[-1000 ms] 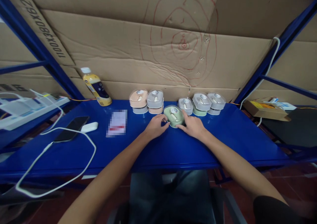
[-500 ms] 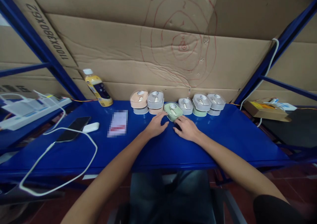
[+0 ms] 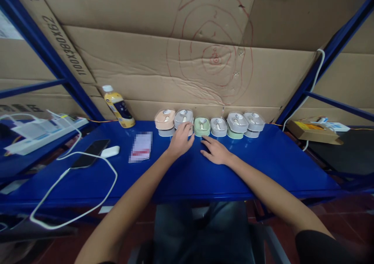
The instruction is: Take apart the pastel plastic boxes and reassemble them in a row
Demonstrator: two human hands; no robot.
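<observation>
A small green box with a clear lid (image 3: 201, 127) sits flat on the blue table, in a row with other boxes. My left hand (image 3: 180, 141) reaches in front of the stack topped by a grey box (image 3: 183, 116), fingers stretched out and covering its lower part. Whether the fingertips touch that stack I cannot tell. Just in front of the green box, my right hand (image 3: 216, 151) has its fingers apart and holds nothing. A single grey box (image 3: 219, 127) stands to the right of the green one.
A peach-topped stack (image 3: 165, 119) stands at the row's left; two grey-topped stacks (image 3: 237, 122) are at its right. On the left are a juice bottle (image 3: 119, 107), a blurred packet (image 3: 142, 147), a phone (image 3: 90, 154) and a looped white cable (image 3: 114, 178). Cardboard (image 3: 131, 61) backs the table.
Both hands have let go of the green box, now straight and level with its neighbours. My left hand has moved up towards the grey-topped stack; my right hand has drawn slightly back.
</observation>
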